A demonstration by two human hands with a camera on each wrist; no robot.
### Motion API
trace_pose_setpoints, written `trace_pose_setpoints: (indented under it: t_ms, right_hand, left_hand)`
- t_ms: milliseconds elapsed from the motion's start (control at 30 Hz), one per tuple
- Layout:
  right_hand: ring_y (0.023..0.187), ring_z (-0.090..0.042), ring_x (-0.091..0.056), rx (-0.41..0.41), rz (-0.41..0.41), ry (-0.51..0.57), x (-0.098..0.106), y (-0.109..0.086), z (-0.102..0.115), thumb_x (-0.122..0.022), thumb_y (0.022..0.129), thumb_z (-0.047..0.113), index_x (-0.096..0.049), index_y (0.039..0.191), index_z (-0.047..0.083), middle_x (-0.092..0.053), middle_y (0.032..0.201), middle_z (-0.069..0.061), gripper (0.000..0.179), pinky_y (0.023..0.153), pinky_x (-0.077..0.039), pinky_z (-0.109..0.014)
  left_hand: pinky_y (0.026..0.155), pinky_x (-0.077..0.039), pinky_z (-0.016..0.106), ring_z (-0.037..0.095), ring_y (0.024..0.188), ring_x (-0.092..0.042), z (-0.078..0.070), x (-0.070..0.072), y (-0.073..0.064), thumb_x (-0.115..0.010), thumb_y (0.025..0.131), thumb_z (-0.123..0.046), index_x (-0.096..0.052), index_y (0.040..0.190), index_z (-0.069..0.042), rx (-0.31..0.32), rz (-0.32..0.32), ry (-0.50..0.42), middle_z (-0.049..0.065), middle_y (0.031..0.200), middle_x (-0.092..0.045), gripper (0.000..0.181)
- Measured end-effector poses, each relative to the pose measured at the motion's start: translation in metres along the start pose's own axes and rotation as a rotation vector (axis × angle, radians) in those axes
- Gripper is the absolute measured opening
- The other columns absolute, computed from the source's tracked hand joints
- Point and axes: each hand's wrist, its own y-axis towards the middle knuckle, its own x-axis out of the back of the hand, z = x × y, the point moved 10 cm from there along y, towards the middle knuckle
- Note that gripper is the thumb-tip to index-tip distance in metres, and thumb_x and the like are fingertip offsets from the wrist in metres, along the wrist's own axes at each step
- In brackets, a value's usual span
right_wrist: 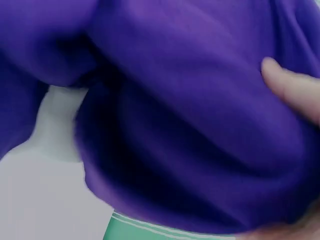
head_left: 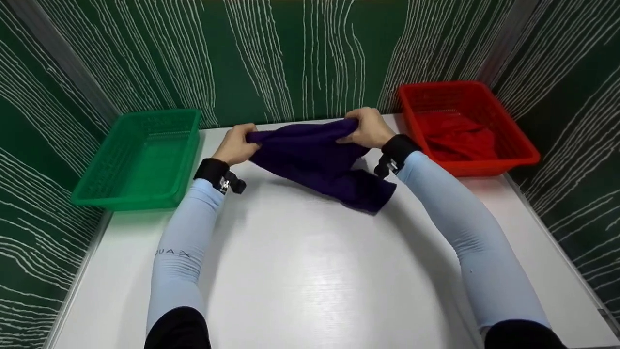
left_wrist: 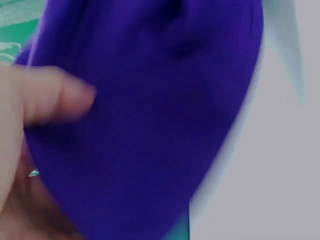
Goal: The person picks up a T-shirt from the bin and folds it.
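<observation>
the purple cloth (head_left: 305, 152) is held up between two hands near the far edge of the white table (head_left: 295, 271); the left hand (head_left: 236, 145) pinches its left end, and the right hand (head_left: 370, 128) pinches it along the top towards the right; the relation that seems to count most is the slant of the cloth's long axis, which runs from the left grip down towards the table's near right side; so the bulk lies to the right of the left hand, while the loose end hangs below the right hand, on the near side of it, and is closer to that hand; whether this end touches the table i cannot tell; the green basket (head_left: 140, 202) stands at the table's far left corner, nearer the left hand; the red basket (head_left: 477, 168), with red cloth (head_left: 462, 138) in it, stands at the far right corner, nearer the right hand; the left wrist view, though blurred, shows the thumb (left_wrist: 57, 95) flat on the cloth's face, with fingers behind it; the right wrist view shows a deep, dark fold (right_wrist: 135, 130) hanging loose, which the head view hides; only the head view shows both baskets whole.
</observation>
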Motion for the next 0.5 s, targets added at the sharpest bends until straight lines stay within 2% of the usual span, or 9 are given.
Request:
trace_pose_setpoints:
  t_ms: [67, 167, 267, 333, 400, 433, 467, 500]
  right_hand:
    - [0.077, -0.018, -0.056, 0.006, -0.002, 0.056, 0.004, 0.0, -0.002, -0.098, 0.082, 0.02, -0.07, 0.086, 0.006, -0.063, 0.081, 0.001, 0.032, 0.074, -0.044, -0.026]
    - [0.074, -0.009, -0.054, -0.001, -0.025, 0.196, 0.01, 0.0, -0.005, -0.096, 0.083, 0.016, -0.071, 0.089, 0.006, -0.061, 0.079, 0.01, 0.028, 0.071, -0.043, -0.021]
    - [0.062, -0.004, -0.052, -0.021, -0.045, 0.403, 0.016, 0.0, -0.008, -0.092, 0.086, 0.007, -0.071, 0.092, 0.004, -0.061, 0.07, 0.011, 0.022, 0.058, -0.044, -0.02]
    - [0.054, -0.004, -0.051, -0.028, -0.073, 0.529, 0.022, -0.001, -0.009, -0.088, 0.087, 0.001, -0.069, 0.091, 0.004, -0.06, 0.065, 0.009, 0.019, 0.051, -0.042, -0.019]
    - [0.05, -0.007, -0.051, -0.026, -0.097, 0.617, 0.027, 0.0, -0.009, -0.084, 0.089, -0.005, -0.067, 0.089, 0.005, -0.059, 0.063, 0.006, 0.019, 0.046, -0.042, -0.019]
    - [0.051, -0.009, -0.053, -0.016, -0.108, 0.633, 0.029, 0.0, -0.007, -0.081, 0.089, -0.007, -0.066, 0.088, 0.006, -0.06, 0.064, 0.005, 0.019, 0.047, -0.043, -0.019]
    - [0.054, -0.01, -0.056, -0.011, -0.109, 0.645, 0.029, 0.0, -0.004, -0.078, 0.09, -0.009, -0.066, 0.089, 0.007, -0.062, 0.067, 0.003, 0.02, 0.048, -0.045, -0.02]
    - [0.056, -0.012, -0.06, -0.002, -0.103, 0.652, 0.027, 0.0, -0.002, -0.074, 0.09, -0.01, -0.065, 0.089, 0.008, -0.064, 0.069, 0.001, 0.019, 0.048, -0.047, -0.021]
  left_hand:
    - [0.082, -0.042, 0.035, 0.026, 0.09, -0.054, 0.002, 0.014, -0.001, -0.066, 0.095, -0.004, -0.063, 0.098, -0.008, 0.002, -0.104, -0.021, 0.009, 0.095, -0.061, 0.005]
    - [0.087, -0.043, 0.037, 0.028, 0.095, -0.057, 0.005, 0.034, -0.005, -0.059, 0.098, -0.001, -0.062, 0.106, -0.003, 0.014, -0.246, -0.041, 0.013, 0.101, -0.064, 0.009]
    - [0.09, -0.043, 0.037, 0.028, 0.097, -0.057, 0.008, 0.056, -0.01, -0.052, 0.099, -0.001, -0.059, 0.111, -0.002, 0.043, -0.381, -0.056, 0.013, 0.105, -0.063, 0.015]
    - [0.089, -0.041, 0.036, 0.028, 0.097, -0.056, 0.01, 0.069, -0.013, -0.05, 0.099, -0.002, -0.058, 0.113, -0.003, 0.068, -0.447, -0.08, 0.012, 0.105, -0.062, 0.016]
    - [0.088, -0.042, 0.036, 0.028, 0.096, -0.056, 0.012, 0.076, -0.017, -0.048, 0.1, -0.006, -0.059, 0.114, -0.005, 0.103, -0.47, -0.089, 0.012, 0.105, -0.062, 0.017]
    - [0.09, -0.043, 0.037, 0.029, 0.098, -0.058, 0.012, 0.077, -0.018, -0.048, 0.101, -0.008, -0.059, 0.116, -0.005, 0.121, -0.459, -0.082, 0.013, 0.107, -0.064, 0.019]
    - [0.092, -0.045, 0.039, 0.031, 0.101, -0.06, 0.012, 0.075, -0.018, -0.049, 0.102, -0.011, -0.061, 0.119, -0.004, 0.137, -0.43, -0.067, 0.015, 0.112, -0.066, 0.022]
    - [0.095, -0.047, 0.041, 0.032, 0.107, -0.062, 0.01, 0.068, -0.018, -0.054, 0.1, -0.014, -0.061, 0.125, -0.005, 0.15, -0.373, -0.036, 0.016, 0.118, -0.068, 0.028]
